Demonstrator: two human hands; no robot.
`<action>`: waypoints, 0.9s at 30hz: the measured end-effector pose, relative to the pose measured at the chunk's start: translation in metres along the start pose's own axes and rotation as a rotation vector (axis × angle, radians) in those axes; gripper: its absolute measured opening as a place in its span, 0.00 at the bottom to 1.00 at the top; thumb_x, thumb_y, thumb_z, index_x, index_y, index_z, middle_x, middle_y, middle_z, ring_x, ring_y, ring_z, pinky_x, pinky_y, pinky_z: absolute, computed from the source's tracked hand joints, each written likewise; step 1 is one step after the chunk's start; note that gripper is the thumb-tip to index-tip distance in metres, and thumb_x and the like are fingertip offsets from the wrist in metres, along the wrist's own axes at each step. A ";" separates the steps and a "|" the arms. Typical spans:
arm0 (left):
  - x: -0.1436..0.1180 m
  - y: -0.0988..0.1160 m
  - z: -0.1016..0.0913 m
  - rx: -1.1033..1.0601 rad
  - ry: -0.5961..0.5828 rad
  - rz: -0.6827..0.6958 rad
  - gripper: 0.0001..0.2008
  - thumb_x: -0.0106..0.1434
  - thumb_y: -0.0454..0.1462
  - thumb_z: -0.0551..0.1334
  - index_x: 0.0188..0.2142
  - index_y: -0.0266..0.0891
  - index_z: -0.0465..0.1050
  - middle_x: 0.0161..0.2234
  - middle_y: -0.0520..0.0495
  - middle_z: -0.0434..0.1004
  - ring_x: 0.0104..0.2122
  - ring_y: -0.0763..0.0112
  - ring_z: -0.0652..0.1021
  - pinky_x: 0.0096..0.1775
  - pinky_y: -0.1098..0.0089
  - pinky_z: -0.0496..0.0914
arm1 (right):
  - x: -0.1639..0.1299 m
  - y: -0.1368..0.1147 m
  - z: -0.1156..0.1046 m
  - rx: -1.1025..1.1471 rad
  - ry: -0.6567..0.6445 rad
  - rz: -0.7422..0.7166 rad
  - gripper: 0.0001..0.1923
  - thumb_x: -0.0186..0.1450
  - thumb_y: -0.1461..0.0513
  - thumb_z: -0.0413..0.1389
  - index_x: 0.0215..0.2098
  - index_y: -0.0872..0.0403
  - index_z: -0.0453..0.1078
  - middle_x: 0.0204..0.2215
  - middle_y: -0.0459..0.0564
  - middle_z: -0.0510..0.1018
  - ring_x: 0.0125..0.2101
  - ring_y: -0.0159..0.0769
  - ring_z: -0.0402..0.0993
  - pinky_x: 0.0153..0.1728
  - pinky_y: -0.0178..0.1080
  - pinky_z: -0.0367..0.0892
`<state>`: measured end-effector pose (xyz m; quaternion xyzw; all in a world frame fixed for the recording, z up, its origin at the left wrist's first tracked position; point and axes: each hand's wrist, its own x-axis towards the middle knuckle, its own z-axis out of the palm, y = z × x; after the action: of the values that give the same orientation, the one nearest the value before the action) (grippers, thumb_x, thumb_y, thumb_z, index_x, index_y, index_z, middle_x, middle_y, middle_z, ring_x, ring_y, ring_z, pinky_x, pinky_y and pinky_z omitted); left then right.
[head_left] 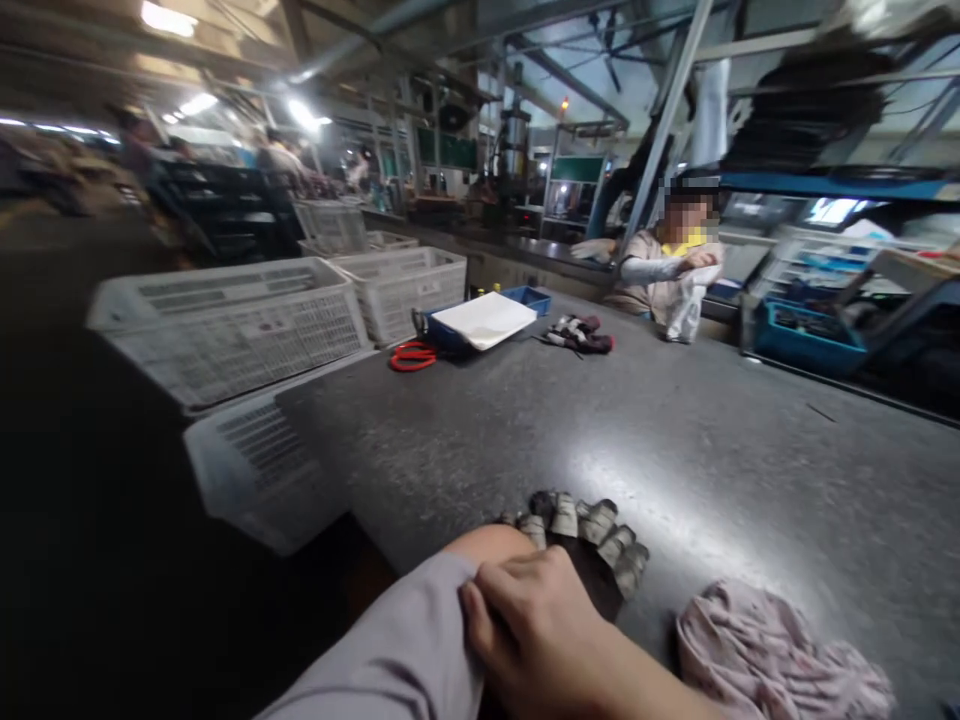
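My right hand point(536, 625) pinches the grey sleeve point(405, 650) at my left wrist — the left hand itself hidden, its grip indeterminable — while the worn glove point(592, 535) lies on the table point(675, 430) just beyond, fingers pointing away and right, nearest the right hand.

Bottom of the head view, and here is the person's own body. The left arm point(390, 650) wears a long sleeve of pale grey-lilac cloth, smooth and plain, with soft folds running along it and no print or marking to be seen. The cuff ends at the wrist, its edge slightly gathered. The left hand point(592, 545) wears a dark work glove, its fingers point(600, 520) banded in worn, dirty beige-grey at the tips, the knit looking scuffed. The right hand point(540, 630) is bare: no glove, no ring, no watch showing, and its forearm shows no sleeve either.
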<state>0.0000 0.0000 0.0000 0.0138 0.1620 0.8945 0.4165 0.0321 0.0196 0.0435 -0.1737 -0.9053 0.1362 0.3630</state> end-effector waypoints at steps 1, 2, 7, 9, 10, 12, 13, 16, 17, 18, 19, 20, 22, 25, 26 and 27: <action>-0.002 0.004 0.006 -0.044 -0.020 -0.025 0.38 0.56 0.48 0.73 0.22 0.38 0.40 0.17 0.55 0.41 0.16 0.77 0.47 0.27 0.83 0.69 | 0.000 0.000 0.000 0.013 0.004 0.007 0.15 0.74 0.64 0.45 0.28 0.51 0.54 0.18 0.38 0.61 0.16 0.28 0.57 0.21 0.37 0.54; -0.003 0.006 0.012 -0.088 -0.037 -0.043 0.37 0.56 0.46 0.74 0.22 0.38 0.41 0.17 0.56 0.42 0.16 0.77 0.46 0.29 0.84 0.70 | 0.000 0.000 0.000 0.022 0.008 0.014 0.14 0.73 0.63 0.45 0.28 0.51 0.53 0.18 0.38 0.60 0.16 0.28 0.56 0.21 0.37 0.53; -0.009 0.008 0.029 -0.249 -0.003 -0.070 0.34 0.58 0.42 0.74 0.22 0.38 0.43 0.18 0.56 0.48 0.17 0.79 0.50 0.31 0.87 0.69 | -0.001 0.000 -0.001 0.053 -0.025 0.030 0.14 0.74 0.64 0.45 0.28 0.51 0.52 0.19 0.38 0.58 0.17 0.28 0.53 0.22 0.37 0.52; -0.011 0.007 0.031 -0.278 0.010 -0.071 0.33 0.59 0.41 0.73 0.22 0.38 0.44 0.18 0.56 0.50 0.18 0.79 0.54 0.34 0.87 0.70 | -0.001 0.000 -0.001 0.059 -0.038 0.033 0.14 0.74 0.64 0.45 0.28 0.51 0.52 0.19 0.38 0.57 0.17 0.28 0.52 0.22 0.37 0.52; -0.012 0.007 0.032 -0.287 0.013 -0.070 0.32 0.60 0.41 0.72 0.22 0.38 0.44 0.18 0.56 0.50 0.18 0.79 0.56 0.35 0.87 0.71 | -0.001 0.000 -0.001 0.060 -0.041 0.033 0.14 0.74 0.64 0.46 0.28 0.51 0.52 0.19 0.38 0.57 0.17 0.28 0.52 0.22 0.37 0.52; -0.014 0.007 0.034 -0.300 0.017 -0.062 0.30 0.62 0.41 0.70 0.22 0.38 0.45 0.18 0.56 0.50 0.19 0.80 0.58 0.37 0.87 0.72 | -0.001 0.000 -0.001 0.060 -0.043 0.035 0.15 0.74 0.64 0.46 0.28 0.52 0.53 0.19 0.37 0.57 0.17 0.27 0.52 0.22 0.37 0.52; -0.015 0.007 0.036 -0.301 0.018 -0.054 0.30 0.62 0.40 0.69 0.22 0.38 0.45 0.18 0.56 0.49 0.19 0.80 0.59 0.36 0.87 0.71 | -0.001 0.000 -0.001 0.059 -0.046 0.034 0.15 0.74 0.64 0.46 0.28 0.52 0.53 0.19 0.38 0.57 0.18 0.27 0.53 0.22 0.37 0.52; -0.016 0.009 0.041 -0.290 0.029 -0.040 0.30 0.61 0.39 0.69 0.23 0.38 0.42 0.18 0.56 0.50 0.19 0.81 0.59 0.34 0.87 0.70 | 0.000 0.000 -0.001 0.049 -0.031 0.032 0.15 0.74 0.64 0.45 0.28 0.51 0.53 0.19 0.37 0.57 0.17 0.28 0.53 0.22 0.37 0.52; -0.016 0.009 0.042 -0.287 0.036 -0.038 0.31 0.61 0.39 0.69 0.23 0.39 0.41 0.18 0.55 0.50 0.19 0.80 0.59 0.34 0.87 0.70 | 0.000 0.000 -0.001 0.048 -0.023 0.031 0.15 0.74 0.64 0.45 0.28 0.51 0.53 0.19 0.37 0.57 0.17 0.28 0.53 0.22 0.37 0.52; -0.017 0.009 0.043 -0.287 0.044 -0.038 0.32 0.61 0.39 0.68 0.24 0.39 0.40 0.18 0.55 0.50 0.19 0.80 0.59 0.34 0.87 0.71 | 0.000 0.001 -0.001 0.051 -0.014 0.026 0.15 0.74 0.63 0.45 0.28 0.51 0.53 0.19 0.37 0.57 0.17 0.28 0.53 0.21 0.37 0.52; -0.017 0.009 0.044 -0.286 0.051 -0.037 0.32 0.61 0.40 0.68 0.24 0.39 0.39 0.18 0.55 0.50 0.19 0.79 0.58 0.35 0.86 0.71 | 0.000 0.001 -0.001 0.054 -0.011 0.025 0.14 0.74 0.63 0.46 0.28 0.51 0.53 0.19 0.37 0.57 0.17 0.28 0.53 0.21 0.37 0.52; -0.017 0.010 0.045 -0.283 0.053 -0.036 0.32 0.62 0.40 0.67 0.24 0.39 0.38 0.18 0.55 0.49 0.18 0.79 0.58 0.35 0.86 0.72 | -0.001 0.001 0.000 0.057 -0.012 0.026 0.14 0.73 0.63 0.46 0.28 0.51 0.53 0.19 0.37 0.57 0.17 0.28 0.53 0.21 0.37 0.52; -0.017 0.010 0.044 -0.266 0.050 -0.034 0.32 0.63 0.40 0.66 0.25 0.39 0.37 0.18 0.55 0.48 0.18 0.77 0.56 0.34 0.85 0.72 | -0.001 0.000 0.000 0.056 -0.010 0.021 0.14 0.73 0.64 0.46 0.28 0.51 0.54 0.18 0.38 0.58 0.17 0.28 0.53 0.21 0.37 0.52; -0.016 0.009 0.041 -0.222 0.032 -0.024 0.32 0.63 0.41 0.66 0.25 0.39 0.37 0.19 0.54 0.46 0.18 0.76 0.53 0.32 0.83 0.71 | -0.001 0.000 -0.001 0.054 -0.014 0.022 0.14 0.73 0.64 0.46 0.28 0.51 0.54 0.18 0.38 0.57 0.17 0.28 0.53 0.22 0.37 0.52; -0.015 0.008 0.039 -0.209 0.022 -0.023 0.32 0.63 0.41 0.66 0.24 0.39 0.38 0.19 0.54 0.46 0.18 0.76 0.52 0.32 0.83 0.70 | -0.001 0.000 -0.001 0.056 -0.014 0.022 0.14 0.73 0.64 0.46 0.28 0.51 0.54 0.18 0.38 0.57 0.17 0.28 0.53 0.22 0.37 0.52; -0.014 0.008 0.037 -0.198 0.012 -0.024 0.32 0.63 0.42 0.67 0.24 0.38 0.39 0.19 0.54 0.46 0.18 0.76 0.52 0.32 0.83 0.70 | -0.001 -0.001 -0.001 0.057 -0.018 0.024 0.15 0.74 0.64 0.46 0.28 0.51 0.54 0.18 0.38 0.57 0.17 0.28 0.53 0.22 0.37 0.52</action>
<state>0.0093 -0.0047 0.0386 -0.0346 0.0754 0.9012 0.4254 0.0334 0.0190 0.0442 -0.1728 -0.9020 0.1680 0.3582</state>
